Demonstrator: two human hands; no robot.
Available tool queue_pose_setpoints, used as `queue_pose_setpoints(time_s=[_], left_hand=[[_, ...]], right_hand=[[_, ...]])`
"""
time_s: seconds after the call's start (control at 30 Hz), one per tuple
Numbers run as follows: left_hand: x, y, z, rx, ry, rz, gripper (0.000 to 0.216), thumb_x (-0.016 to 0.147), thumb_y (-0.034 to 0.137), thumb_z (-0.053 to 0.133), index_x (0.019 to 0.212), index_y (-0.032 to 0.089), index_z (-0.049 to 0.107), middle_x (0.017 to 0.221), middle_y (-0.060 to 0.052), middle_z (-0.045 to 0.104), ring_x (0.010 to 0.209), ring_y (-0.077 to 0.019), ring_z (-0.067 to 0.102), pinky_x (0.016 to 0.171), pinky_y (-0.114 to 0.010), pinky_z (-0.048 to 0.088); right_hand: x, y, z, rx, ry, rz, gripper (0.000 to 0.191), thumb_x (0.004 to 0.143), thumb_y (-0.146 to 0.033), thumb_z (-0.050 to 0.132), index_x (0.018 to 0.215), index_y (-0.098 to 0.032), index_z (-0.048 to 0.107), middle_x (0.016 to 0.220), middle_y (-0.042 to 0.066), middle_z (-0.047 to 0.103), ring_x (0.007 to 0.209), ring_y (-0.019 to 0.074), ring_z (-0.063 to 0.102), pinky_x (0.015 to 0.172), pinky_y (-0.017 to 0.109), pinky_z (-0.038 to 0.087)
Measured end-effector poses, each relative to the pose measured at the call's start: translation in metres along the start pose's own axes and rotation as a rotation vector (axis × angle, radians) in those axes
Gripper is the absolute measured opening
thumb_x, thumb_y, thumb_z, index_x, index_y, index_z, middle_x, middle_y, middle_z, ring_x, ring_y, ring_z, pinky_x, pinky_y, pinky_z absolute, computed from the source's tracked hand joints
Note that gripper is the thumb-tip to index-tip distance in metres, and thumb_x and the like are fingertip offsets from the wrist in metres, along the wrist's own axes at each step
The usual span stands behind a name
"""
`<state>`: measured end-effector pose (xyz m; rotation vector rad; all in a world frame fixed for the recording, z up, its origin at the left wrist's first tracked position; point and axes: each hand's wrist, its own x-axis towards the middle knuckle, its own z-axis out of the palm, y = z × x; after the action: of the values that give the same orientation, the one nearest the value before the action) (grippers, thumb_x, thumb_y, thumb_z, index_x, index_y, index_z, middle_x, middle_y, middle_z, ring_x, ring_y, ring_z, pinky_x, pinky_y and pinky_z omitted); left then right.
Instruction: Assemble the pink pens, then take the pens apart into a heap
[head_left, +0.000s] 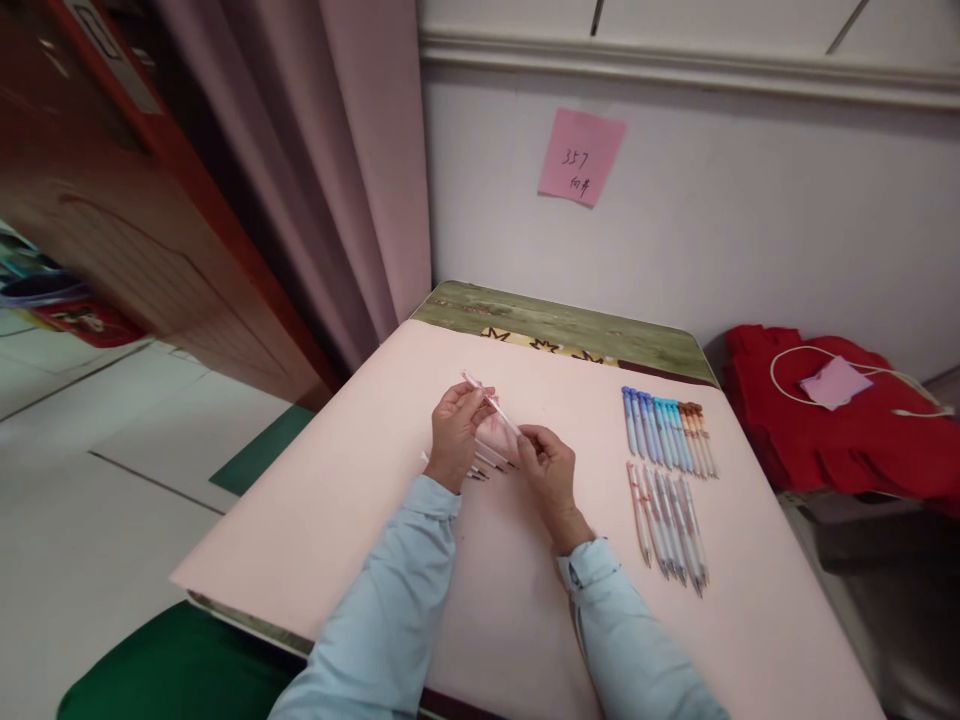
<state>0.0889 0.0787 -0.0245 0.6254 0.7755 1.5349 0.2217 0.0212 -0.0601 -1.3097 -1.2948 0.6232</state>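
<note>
A slim white pen [504, 416] slants between my two hands above the table. My left hand [454, 432] is closed around its upper part, where small reddish marks show. The fingertips of my right hand [553, 478] pinch the pen's lower end, and the tip itself is hidden by them. On the table below lie several thin white sticks with dark tips, like pen refills [491, 458], partly covered by my left hand. To the right is a row of blue, light blue and brown pens [664, 432]. Nearer me lies a second row of clear and whitish pens [670, 525].
A pale pink cover lies over the table [337, 520], whose green back edge meets the wall. A pink note [581, 157] is stuck there. Red cloth [810, 440] with a white cable [776, 375] sits at right. A curtain [337, 150] and wooden door [172, 220] stand left.
</note>
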Motion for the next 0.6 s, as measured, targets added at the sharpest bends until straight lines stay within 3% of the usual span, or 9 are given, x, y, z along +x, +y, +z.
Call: queue_pose_setpoints(time_s=[0.13, 0.33, 0.6], left_hand=[[-0.0029, -0.0044, 0.0027, 0.025, -0.001, -0.024, 0.032, 0.071, 0.028, 0.082, 0.094, 0.015, 0.063, 0.091, -0.007, 0.073, 0.084, -0.0155, 0.070, 0.083, -0.031, 0.055], [-0.0032, -0.0066, 0.0035, -0.012, 0.039, -0.085, 0.029, 0.075, 0.028, 0.079, 0.093, 0.016, 0.060, 0.095, -0.007, 0.073, 0.086, -0.0155, 0.071, 0.086, -0.032, 0.055], [-0.0037, -0.0079, 0.0033, -0.021, 0.037, -0.114, 0.027, 0.077, 0.026, 0.078, 0.093, 0.016, 0.059, 0.095, -0.007, 0.073, 0.085, -0.0144, 0.071, 0.082, -0.028, 0.056]], right_hand=[[0.0014, -0.0001, 0.0011, 0.060, 0.083, 0.008, 0.029, 0.083, -0.036, 0.065, 0.104, -0.017, 0.069, 0.080, 0.002, 0.066, 0.069, 0.0145, 0.058, 0.064, 0.026, 0.048], [0.0046, 0.0001, 0.0019, 0.053, 0.180, -0.043, 0.021, 0.080, -0.037, 0.069, 0.089, -0.018, 0.066, 0.080, 0.001, 0.064, 0.073, 0.0151, 0.057, 0.072, 0.029, 0.049], [0.0059, -0.0021, 0.0006, 0.047, 0.216, -0.037, 0.020, 0.082, -0.037, 0.069, 0.088, -0.018, 0.066, 0.081, 0.003, 0.065, 0.073, 0.0154, 0.058, 0.072, 0.030, 0.050]])
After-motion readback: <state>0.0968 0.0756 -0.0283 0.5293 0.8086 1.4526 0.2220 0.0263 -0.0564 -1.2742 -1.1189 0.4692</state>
